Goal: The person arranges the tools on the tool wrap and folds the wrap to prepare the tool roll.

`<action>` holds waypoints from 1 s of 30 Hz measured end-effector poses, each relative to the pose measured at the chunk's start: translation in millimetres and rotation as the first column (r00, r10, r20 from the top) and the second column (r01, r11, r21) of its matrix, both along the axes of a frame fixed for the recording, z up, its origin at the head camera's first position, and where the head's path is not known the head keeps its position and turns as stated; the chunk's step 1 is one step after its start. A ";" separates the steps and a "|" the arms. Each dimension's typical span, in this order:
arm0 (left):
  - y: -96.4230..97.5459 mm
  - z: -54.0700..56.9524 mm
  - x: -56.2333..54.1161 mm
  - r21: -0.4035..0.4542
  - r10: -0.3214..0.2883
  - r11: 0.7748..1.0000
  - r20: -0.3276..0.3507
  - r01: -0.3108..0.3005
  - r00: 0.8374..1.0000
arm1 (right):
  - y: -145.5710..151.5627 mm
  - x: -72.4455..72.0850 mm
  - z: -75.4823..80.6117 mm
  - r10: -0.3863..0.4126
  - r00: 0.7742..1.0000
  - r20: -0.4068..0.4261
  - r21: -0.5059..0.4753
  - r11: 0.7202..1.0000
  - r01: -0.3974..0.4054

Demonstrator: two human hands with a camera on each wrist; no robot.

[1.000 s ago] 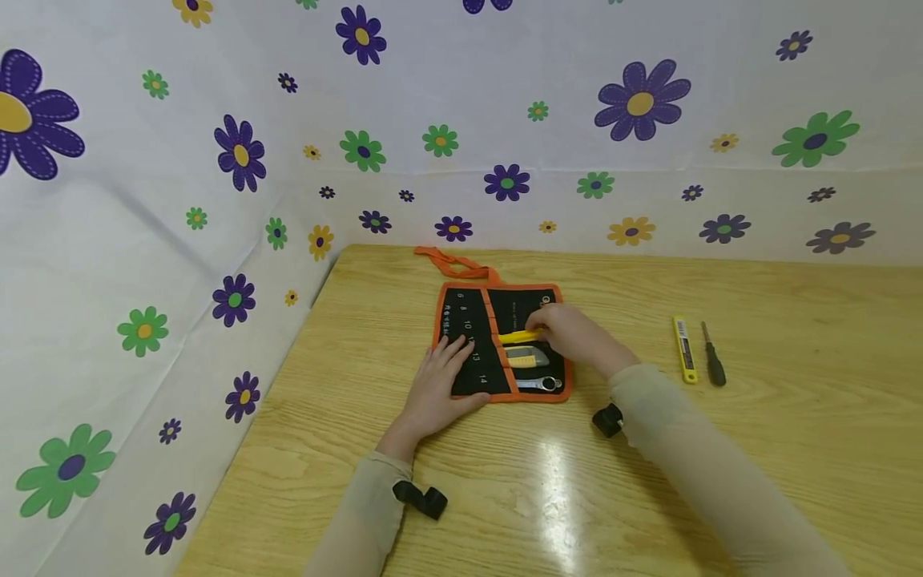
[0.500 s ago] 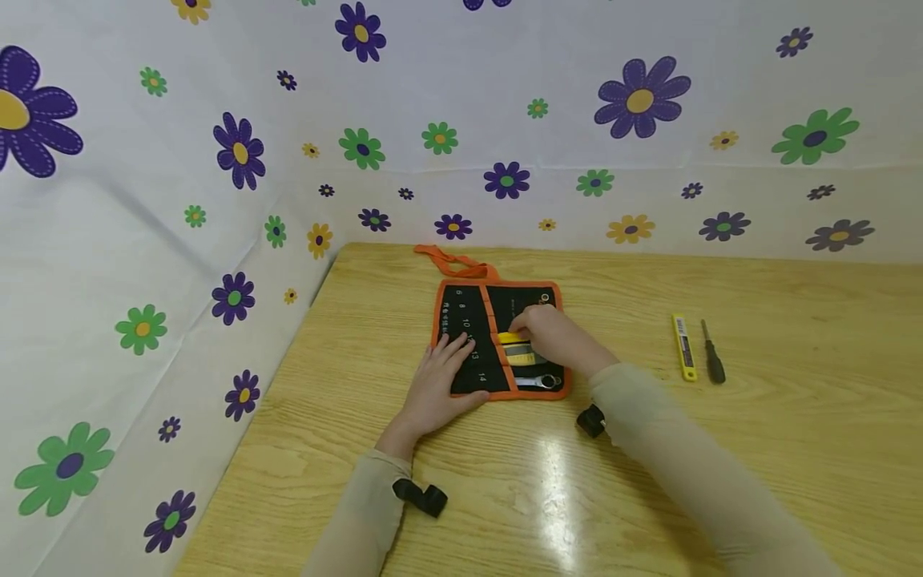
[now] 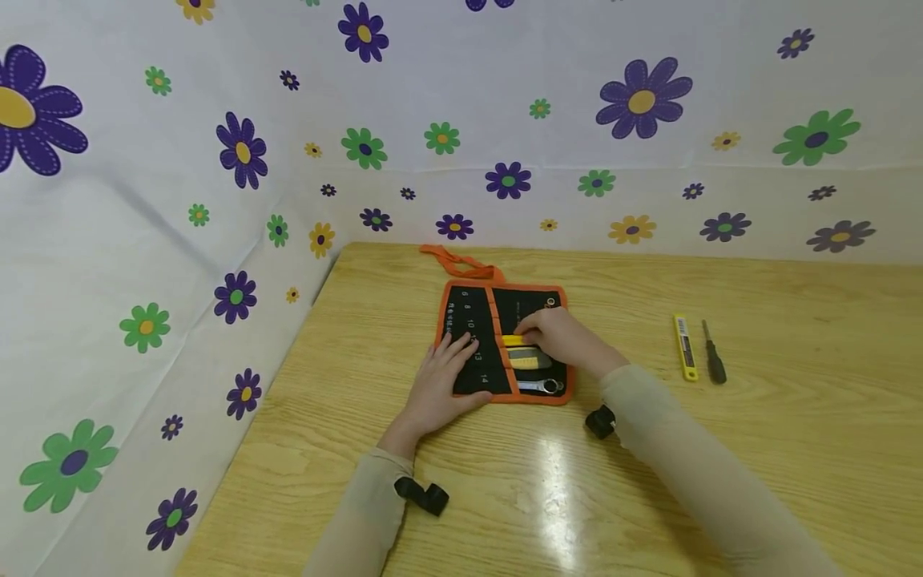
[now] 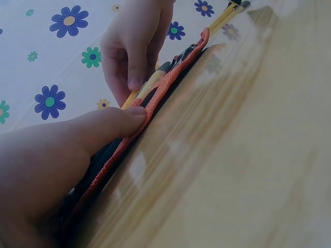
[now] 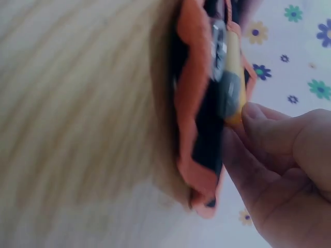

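A black tool pouch (image 3: 472,381) with orange trim lies spread on the table. My left hand (image 3: 438,383) rests flat on its left part, fingers spread, and in the left wrist view the thumb (image 4: 116,121) presses on the orange edge. With thumb and fingertips, my right hand (image 3: 566,332) pinches a slim yellow tool (image 3: 513,340) in one of the pockets. The fingers cover its outer end. Just below it, a yellow-and-grey utility knife (image 3: 529,358) sits in a pocket, and nearer me a silver wrench (image 3: 537,386) shows its ring end.
To the right on the wooden table (image 3: 779,449) lie a yellow, labelled flat tool (image 3: 685,347) and a dark-handled screwdriver (image 3: 714,357). An orange strap (image 3: 461,263) trails from the pouch's far edge. Behind stands a flower-printed cloth wall (image 3: 548,104).
My right hand slid left along the pouch with the yellow tool, which now sits deeper in its pocket, then shifted slightly back right. My left hand stays in place.
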State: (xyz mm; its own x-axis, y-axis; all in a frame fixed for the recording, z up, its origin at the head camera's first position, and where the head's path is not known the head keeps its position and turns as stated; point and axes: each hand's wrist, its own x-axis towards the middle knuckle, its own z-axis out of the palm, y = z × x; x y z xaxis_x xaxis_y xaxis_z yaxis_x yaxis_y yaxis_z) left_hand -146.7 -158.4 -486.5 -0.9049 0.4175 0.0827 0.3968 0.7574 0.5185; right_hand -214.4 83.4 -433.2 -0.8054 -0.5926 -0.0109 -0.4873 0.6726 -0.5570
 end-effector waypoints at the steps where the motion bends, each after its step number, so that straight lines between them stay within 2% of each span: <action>1: 0.2 0.0 0.1 0.003 -0.004 1.000 -0.003 0.004 1.000 | 2.7 0.5 0.8 0.001 1.000 0.007 -0.003 1.000 -0.001; 6: 0.8 -0.6 0.8 0.003 -0.013 1.000 -0.015 0.013 1.000 | 26.3 5.8 7.3 -0.053 0.998 0.027 -0.033 0.998 0.054; 12: 0.2 -0.8 0.4 -0.012 -0.002 1.000 -0.003 0.002 1.000 | 79.9 25.7 13.3 -0.138 0.990 0.003 -0.054 0.989 0.138; 15: -0.7 -1.3 -0.2 -0.014 0.003 1.000 0.002 -0.003 1.000 | 110.3 36.2 14.3 -0.203 0.979 -0.008 -0.041 0.978 0.203; 19: -1.4 -1.9 -0.1 -0.013 0.009 1.000 0.004 -0.009 1.000 | 144.7 46.3 15.1 -0.294 0.954 -0.064 0.018 0.955 0.296; 24: -1.1 -0.1 0.2 -0.009 0.000 1.000 -0.006 0.000 1.000 | 164.4 51.7 11.8 -0.316 0.947 -0.062 0.095 0.942 0.321; 28: -0.3 2.0 0.3 -0.005 -0.010 1.000 -0.008 0.010 1.000 | 168.5 56.0 7.2 -0.340 0.939 -0.041 0.134 0.930 0.343; 30: 0.0 2.5 0.5 -0.011 -0.009 1.000 -0.001 0.009 1.000 | 169.1 57.7 4.3 -0.343 0.938 -0.057 0.143 0.927 0.348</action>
